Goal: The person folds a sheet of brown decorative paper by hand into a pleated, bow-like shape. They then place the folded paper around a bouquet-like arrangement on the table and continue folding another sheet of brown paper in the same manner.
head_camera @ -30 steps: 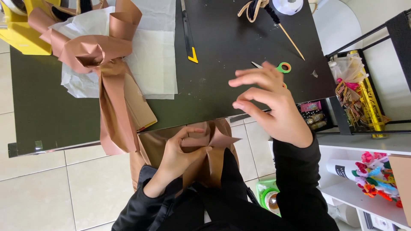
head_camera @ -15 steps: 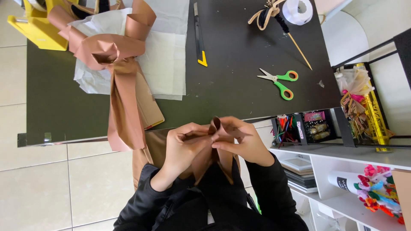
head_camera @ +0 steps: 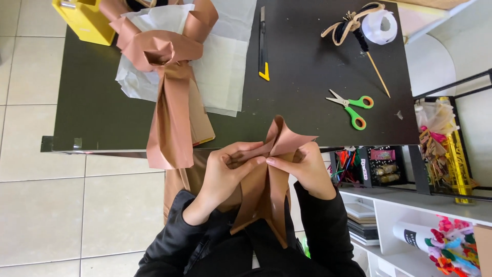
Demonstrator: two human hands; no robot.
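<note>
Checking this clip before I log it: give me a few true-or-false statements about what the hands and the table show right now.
1. Both hands pinch the same folded sheet of brown paper. True: the left hand and the right hand meet at its gathered middle.
2. The scissors are in the right hand. False: they lie on the black table, apart from both hands.
3. The scissors have green handles. True.
4. The utility knife lies on the floor. False: it lies on the table beside the white paper.
5. A brown paper bow rests on the white paper. True.
</note>
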